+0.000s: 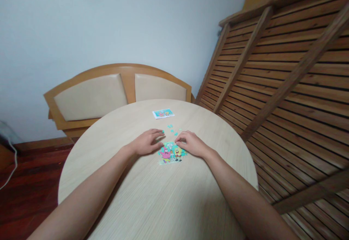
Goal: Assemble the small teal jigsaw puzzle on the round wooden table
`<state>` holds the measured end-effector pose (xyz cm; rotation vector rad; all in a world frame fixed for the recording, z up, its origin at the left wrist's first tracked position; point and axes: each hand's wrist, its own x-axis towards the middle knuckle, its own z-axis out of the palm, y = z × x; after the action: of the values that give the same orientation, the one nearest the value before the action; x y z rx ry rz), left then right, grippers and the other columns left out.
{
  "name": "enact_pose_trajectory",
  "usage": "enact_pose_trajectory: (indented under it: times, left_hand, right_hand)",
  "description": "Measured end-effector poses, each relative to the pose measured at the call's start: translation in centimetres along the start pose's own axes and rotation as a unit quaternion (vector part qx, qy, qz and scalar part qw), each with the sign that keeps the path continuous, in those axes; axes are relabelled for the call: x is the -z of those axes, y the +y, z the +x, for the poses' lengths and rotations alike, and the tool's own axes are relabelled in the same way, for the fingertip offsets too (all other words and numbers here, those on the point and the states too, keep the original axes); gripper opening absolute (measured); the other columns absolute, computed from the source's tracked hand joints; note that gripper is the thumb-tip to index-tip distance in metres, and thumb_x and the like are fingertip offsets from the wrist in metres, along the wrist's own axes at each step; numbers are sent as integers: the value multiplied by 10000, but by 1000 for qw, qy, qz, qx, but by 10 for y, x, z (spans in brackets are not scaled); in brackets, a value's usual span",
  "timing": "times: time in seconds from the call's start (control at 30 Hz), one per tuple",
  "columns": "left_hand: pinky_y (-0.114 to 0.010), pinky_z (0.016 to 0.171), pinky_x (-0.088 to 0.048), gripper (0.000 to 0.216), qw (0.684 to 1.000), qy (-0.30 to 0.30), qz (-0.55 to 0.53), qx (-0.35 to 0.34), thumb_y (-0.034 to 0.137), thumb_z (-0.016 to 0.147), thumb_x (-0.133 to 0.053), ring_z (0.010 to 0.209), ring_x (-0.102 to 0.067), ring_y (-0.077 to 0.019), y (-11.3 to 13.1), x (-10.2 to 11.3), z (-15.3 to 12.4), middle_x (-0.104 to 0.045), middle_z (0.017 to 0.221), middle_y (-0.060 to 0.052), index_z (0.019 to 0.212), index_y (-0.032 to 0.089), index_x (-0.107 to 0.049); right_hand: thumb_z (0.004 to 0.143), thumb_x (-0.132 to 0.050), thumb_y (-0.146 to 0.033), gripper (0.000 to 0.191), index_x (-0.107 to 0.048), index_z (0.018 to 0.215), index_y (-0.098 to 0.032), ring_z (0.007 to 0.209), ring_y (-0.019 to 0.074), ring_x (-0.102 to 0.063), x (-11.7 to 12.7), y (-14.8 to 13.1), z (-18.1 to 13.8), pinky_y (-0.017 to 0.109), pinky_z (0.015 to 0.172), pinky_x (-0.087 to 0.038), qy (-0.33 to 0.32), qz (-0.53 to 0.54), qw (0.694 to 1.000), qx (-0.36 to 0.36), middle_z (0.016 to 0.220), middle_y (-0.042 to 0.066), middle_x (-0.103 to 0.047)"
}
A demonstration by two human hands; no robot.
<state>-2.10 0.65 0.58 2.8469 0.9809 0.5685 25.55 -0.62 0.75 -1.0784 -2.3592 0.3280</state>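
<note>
Puzzle: between our two hands, just nearer us than the fingertips; best steadied at its edge, pieces pressed flat
Left hand: fingers loosely spread, thumb by the upper left edge; a teal piece lies at the fingertips
Right hand: fingertips drawn together over the upper right; we cannot tell whether they grip anything
Loose pieces: just beyond the fingertips
Table: rim well apart from our fingers; sideways room

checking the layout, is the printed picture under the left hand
No, the printed picture lies farther back on the table, beyond the left hand.
</note>
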Motion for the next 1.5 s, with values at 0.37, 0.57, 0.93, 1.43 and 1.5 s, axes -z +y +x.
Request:
enact_pose_trajectory:
  times: [0.37,0.57,0.93,1.43,1.5]
  left_hand:
    - [-377,936,-498,345,984,26,34,174,386,924,-486,1017,-658,-249,-54,16,-22,-705,1115,-112,1078,175,-710]
    - [-374,937,-484,325,991,17,41,126,371,962,-473,1014,-637,-235,-35,4,-12,-695,1108,-104,1107,198,-706]
    - [-372,967,-471,334,988,0,63,142,339,952,-458,1043,-633,-243,-33,6,-11,-694,1145,-104,1100,186,-715]
    - [-302,744,-485,308,976,-24,41,211,369,893,-493,842,-667,-223,-47,23,-18,-733,972,-82,977,201,-738]
    - [-313,750,-495,327,975,-14,46,217,381,900,-482,861,-673,-235,-48,24,-19,-734,991,-91,988,195,-737]
  right_hand:
    - [883,-608,-235,159,-736,967,-190,964,214,-657,7,35,-5,355,915,-481,81,-13,992,-98,1025,88,-732]
    - [881,-597,-242,174,-732,973,-183,964,220,-661,10,39,-6,350,906,-491,92,-22,985,-142,1040,100,-733]
    - [876,-597,-242,185,-738,982,-186,955,211,-665,8,42,-7,331,890,-494,80,-34,984,-156,1036,92,-736]
    - [877,-596,-228,180,-735,978,-176,952,210,-668,10,38,-7,321,888,-494,79,-32,985,-152,1022,92,-741]
    - [877,-595,-224,180,-735,980,-177,950,209,-669,10,37,-7,320,886,-495,79,-33,985,-152,1020,90,-742]
